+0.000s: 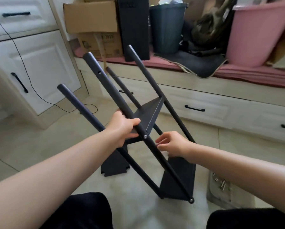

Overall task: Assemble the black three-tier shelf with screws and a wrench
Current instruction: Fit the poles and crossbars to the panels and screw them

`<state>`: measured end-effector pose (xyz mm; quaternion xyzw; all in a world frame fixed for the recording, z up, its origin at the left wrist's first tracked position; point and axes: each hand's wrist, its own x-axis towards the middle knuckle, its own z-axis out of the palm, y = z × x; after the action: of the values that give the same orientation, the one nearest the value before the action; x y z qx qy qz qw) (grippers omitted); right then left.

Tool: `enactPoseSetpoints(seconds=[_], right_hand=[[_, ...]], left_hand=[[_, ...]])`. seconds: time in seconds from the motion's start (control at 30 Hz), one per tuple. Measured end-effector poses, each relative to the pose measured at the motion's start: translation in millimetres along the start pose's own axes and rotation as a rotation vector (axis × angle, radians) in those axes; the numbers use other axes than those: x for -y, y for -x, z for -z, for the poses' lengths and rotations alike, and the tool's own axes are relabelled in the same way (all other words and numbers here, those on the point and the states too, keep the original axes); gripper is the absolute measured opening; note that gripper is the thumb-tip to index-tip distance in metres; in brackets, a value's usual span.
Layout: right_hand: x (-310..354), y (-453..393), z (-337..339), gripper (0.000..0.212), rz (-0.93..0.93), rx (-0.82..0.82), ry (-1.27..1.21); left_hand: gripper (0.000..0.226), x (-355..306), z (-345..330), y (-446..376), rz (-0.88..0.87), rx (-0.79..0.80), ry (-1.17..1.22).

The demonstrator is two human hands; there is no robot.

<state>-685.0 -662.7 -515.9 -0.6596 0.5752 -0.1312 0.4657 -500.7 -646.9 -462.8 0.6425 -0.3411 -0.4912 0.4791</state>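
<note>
Left hand [122,128] grips the tilted black shelf's pole [115,100]; right hand [173,143] hovers beside it.

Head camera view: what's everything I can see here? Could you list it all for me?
Poles: four, black, tilted, joined by panels.
Fitted panels: two, black, between the poles.
Loose panel: one, black, on the floor behind the frame.
Screws: several, silver, in a tray on the floor, right.
Boxes: two, brown cardboard, stacked on the bench.
Bin: one, dark grey, on the bench.
Tub: one, pink, on the bench, right.
Cable: one, black, down the white cabinet to the floor.
Left hand: grips a pole.
Right hand: fingers loosely curled beside a pole, holding nothing visible.
</note>
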Motion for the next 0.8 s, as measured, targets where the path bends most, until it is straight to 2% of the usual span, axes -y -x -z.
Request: enactPoseSetpoints(seconds=[0.17,0.3,0.47,0.7,0.8], right_hand=[[-11,0,49,0.021,-0.037,-0.267,-0.141],[-34,-3,90,0.04,-0.139,-0.446,-0.189],[-52,-4,118,0.064,-0.211,-0.516,-0.195],[-50,-11,127,0.064,-0.128,-0.498,-0.203],[-47,-13,123,0.05,-0.099,-0.509,-0.217]], left_hand=[[0.025,7,-1,10,-0.133,0.081,-0.181],[0.018,7,-2,20,-0.184,0.147,-0.281],[0.022,7,6,29,-0.254,0.284,-0.339],[0.021,11,16,37,-0.336,0.395,-0.46],[0.017,13,18,37,-0.347,0.404,-0.492]])
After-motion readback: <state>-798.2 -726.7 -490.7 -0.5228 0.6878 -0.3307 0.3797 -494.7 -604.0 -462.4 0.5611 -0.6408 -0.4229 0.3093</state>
